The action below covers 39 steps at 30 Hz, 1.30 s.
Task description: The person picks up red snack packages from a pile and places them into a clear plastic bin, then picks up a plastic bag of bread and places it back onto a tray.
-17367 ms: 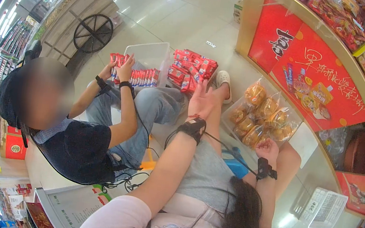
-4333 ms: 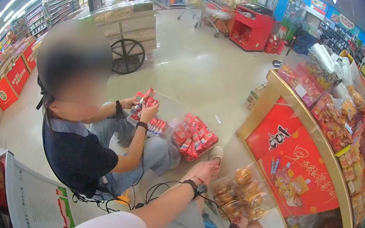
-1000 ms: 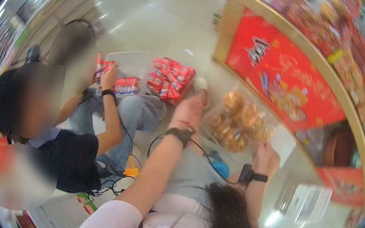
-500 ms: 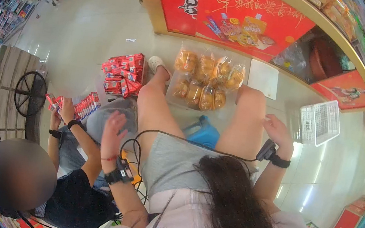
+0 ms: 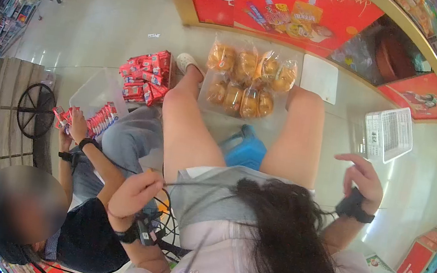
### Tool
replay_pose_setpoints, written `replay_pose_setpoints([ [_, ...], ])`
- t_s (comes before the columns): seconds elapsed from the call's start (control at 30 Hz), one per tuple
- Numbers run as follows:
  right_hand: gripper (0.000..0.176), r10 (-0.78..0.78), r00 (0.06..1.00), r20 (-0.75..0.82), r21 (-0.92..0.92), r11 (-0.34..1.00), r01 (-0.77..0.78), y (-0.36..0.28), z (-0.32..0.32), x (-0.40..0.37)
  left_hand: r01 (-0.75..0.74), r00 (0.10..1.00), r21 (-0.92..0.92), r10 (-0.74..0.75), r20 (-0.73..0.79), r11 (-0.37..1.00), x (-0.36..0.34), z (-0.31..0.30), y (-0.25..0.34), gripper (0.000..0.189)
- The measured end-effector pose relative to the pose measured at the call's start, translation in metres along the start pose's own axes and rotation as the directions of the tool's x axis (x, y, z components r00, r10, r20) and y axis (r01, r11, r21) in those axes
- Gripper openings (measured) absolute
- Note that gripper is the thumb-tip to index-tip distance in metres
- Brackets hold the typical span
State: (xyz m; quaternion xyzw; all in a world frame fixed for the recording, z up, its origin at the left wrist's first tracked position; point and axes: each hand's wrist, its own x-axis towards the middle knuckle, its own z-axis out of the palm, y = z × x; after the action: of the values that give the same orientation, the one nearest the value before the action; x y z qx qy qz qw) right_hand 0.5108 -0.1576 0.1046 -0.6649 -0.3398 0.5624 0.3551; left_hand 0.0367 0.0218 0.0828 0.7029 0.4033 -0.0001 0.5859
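Note:
My left hand (image 5: 135, 194) is closed in a pinch at my lap's left side, on a thin black cable (image 5: 197, 185) that runs across my lap and under the hanging hair. Out to the right, my right hand (image 5: 362, 182) is raised with its fingers apart and bent, touching nothing. Clear bags of round buns (image 5: 247, 65) stand on the floor beyond my knees, grouped in two rows. Between my thighs shows a blue plastic object (image 5: 247, 149), partly hidden by my shorts. Both of my wrists wear black devices.
A co-worker (image 5: 93, 236) sits at my left, handling small red packets (image 5: 100, 120). More red packets (image 5: 146, 76) fill a container beside my left foot. A white basket (image 5: 389, 135) stands at right, a white board (image 5: 319, 78) near the red counter (image 5: 297, 13).
My left hand has lowered and closed from open onto the cable, pulling it up. My right hand has shifted right and down, still open. The co-worker's hands have barely moved.

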Motion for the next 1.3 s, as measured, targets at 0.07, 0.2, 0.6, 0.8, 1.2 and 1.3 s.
replay_pose_setpoints([
  [0.07,0.036,-0.027,0.999,0.047,0.058,0.998,0.024,0.020,-0.031,-0.020,-0.064,0.998,0.088,0.062,0.026,0.994,-0.009,0.000,0.018,0.020],
  [0.2,0.036,0.330,0.889,-0.319,0.016,0.939,-0.343,0.044,-0.095,-0.056,0.017,0.998,0.285,0.002,-0.066,0.958,-0.024,0.005,0.002,0.027],
  [0.6,0.053,0.304,0.779,-0.549,-0.529,0.595,-0.605,0.159,-0.125,-0.001,0.099,0.988,0.463,-0.031,-0.152,0.881,0.036,-0.003,-0.066,0.035],
  [0.8,0.037,-0.520,0.842,0.143,-0.804,0.435,0.405,0.043,0.069,0.108,-0.390,0.885,0.640,0.461,0.063,0.662,0.115,0.053,-0.013,0.034],
  [1.2,0.036,-0.169,0.962,0.215,-0.281,0.933,0.226,0.089,0.129,0.220,-0.239,0.945,-0.760,-0.034,-0.325,0.605,0.111,0.036,-0.078,0.029],
  [1.3,0.034,0.040,0.925,0.378,0.358,0.915,-0.186,0.038,0.114,0.200,-0.118,0.981,-0.714,-0.031,-0.192,0.691,0.106,0.038,-0.054,0.032],
])
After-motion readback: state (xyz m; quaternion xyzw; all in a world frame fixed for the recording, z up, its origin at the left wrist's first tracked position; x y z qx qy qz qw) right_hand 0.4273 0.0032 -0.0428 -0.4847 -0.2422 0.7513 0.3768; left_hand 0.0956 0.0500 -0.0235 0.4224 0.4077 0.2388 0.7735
